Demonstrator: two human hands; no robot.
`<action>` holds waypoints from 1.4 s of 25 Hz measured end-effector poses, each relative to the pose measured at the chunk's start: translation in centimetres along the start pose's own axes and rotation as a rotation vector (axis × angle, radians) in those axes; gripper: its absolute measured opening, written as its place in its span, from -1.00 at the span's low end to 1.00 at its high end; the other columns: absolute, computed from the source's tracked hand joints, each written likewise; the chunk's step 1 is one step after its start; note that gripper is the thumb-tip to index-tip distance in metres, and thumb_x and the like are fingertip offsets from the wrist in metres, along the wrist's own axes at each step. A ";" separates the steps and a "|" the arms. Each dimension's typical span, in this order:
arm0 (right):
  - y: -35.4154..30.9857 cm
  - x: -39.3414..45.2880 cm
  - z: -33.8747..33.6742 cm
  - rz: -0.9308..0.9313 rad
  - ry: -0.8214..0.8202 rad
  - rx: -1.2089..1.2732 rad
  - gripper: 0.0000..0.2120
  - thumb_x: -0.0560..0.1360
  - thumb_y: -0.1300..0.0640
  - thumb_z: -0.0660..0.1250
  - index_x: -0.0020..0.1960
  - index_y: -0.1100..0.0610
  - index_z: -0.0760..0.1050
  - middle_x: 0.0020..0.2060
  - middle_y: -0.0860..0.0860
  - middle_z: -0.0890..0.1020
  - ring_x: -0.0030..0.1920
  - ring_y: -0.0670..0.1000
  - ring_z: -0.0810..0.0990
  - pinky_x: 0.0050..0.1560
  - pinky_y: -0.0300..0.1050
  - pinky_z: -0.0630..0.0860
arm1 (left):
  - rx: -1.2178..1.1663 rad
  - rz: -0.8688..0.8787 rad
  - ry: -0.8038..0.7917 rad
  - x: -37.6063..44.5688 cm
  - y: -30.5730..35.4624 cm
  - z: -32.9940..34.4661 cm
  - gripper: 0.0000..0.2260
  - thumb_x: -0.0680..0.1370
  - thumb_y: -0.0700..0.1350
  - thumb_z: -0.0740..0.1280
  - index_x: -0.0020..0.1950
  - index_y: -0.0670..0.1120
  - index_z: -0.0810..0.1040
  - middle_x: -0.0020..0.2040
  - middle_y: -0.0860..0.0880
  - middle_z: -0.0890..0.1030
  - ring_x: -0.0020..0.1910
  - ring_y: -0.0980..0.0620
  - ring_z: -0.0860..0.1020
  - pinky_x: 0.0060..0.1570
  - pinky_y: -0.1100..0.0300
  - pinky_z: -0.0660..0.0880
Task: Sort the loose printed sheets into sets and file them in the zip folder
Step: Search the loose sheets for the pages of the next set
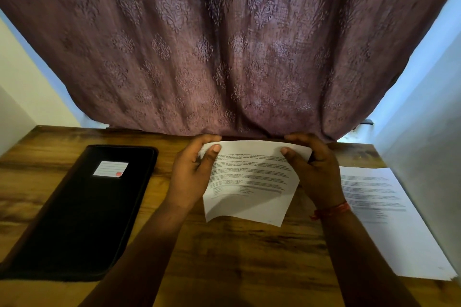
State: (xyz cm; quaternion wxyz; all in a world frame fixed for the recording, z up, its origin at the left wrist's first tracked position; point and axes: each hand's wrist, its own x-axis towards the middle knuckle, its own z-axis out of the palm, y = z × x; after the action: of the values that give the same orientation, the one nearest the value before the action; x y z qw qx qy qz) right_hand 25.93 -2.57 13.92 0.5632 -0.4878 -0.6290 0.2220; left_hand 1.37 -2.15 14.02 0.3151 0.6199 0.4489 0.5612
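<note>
Together left hand [190, 177], right hand [314, 172] gripping printed sheet [252, 182], zip folder [82, 209] leftward

Table [237, 252]: grained wood, slight sheen. Zip folder [82, 212]: matt black fabric, paper label [110, 169]. Sheets [249, 182]: matt white paper. Curtain [224, 45]: embossed woven cloth.

A mauve patterned curtain [224, 45] hung at the far side behind a wooden table [237, 257]. Pale walls [20, 87] flanked it; bluish daylight showed at the right.
</note>
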 end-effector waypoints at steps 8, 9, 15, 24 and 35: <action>1.9 -3.2 3.0 0.509 0.035 0.342 -0.81 0.42 0.18 0.47 0.00 -0.01 0.59 -0.15 -0.13 0.71 -0.04 -0.01 0.69 -0.19 -0.25 0.61 | -0.128 -0.342 0.035 -2.3 -3.1 2.0 -0.75 0.56 0.15 0.21 0.11 0.09 0.55 -0.01 0.19 0.69 0.03 0.17 0.65 -0.09 0.34 0.54; 1.6 -3.1 3.2 0.494 0.065 0.349 -0.82 0.43 0.18 0.47 -0.02 -0.03 0.59 -0.17 -0.14 0.71 -0.06 -0.05 0.69 -0.20 -0.27 0.61 | -0.129 -0.336 0.058 -2.2 -2.8 2.2 -0.77 0.56 0.15 0.18 0.08 0.10 0.54 -0.05 0.24 0.69 -0.01 0.23 0.64 -0.12 0.37 0.52; 1.4 -3.8 3.8 0.490 0.079 0.273 -0.79 0.48 0.12 0.43 0.10 -0.03 0.56 -0.06 -0.12 0.67 -0.04 -0.14 0.66 -0.18 -0.31 0.59 | 0.202 -0.162 0.008 -2.6 -5.4 2.1 -0.65 0.64 0.23 0.09 0.26 0.06 0.48 0.08 0.04 0.62 0.09 0.08 0.59 0.03 -0.05 0.59; 1.0 -4.4 5.4 0.472 0.126 0.301 -0.80 0.48 0.19 0.43 -0.05 -0.12 0.56 -0.18 -0.20 0.66 -0.13 -0.29 0.64 -0.22 -0.40 0.55 | -0.146 -0.324 0.185 -2.9 -3.8 3.8 -0.80 0.60 0.11 0.17 0.21 0.17 0.44 0.10 0.11 0.64 0.09 0.17 0.61 -0.02 0.28 0.56; 1.2 -4.5 5.5 0.517 0.198 0.313 -0.83 0.47 0.14 0.45 -0.15 -0.11 0.52 -0.25 -0.15 0.64 -0.21 -0.16 0.65 -0.22 -0.30 0.55 | -0.139 -0.371 0.203 -3.4 -4.4 4.2 -0.70 0.62 0.08 0.18 0.25 0.00 0.53 0.07 0.13 0.66 0.08 0.19 0.62 -0.01 0.33 0.56</action>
State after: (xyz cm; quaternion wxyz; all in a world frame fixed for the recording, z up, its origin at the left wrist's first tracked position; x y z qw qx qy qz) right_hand 20.78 -4.47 9.21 0.6148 -0.5580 -0.3847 0.4033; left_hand 4.68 -3.02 7.92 0.4081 0.4439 0.5450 0.5826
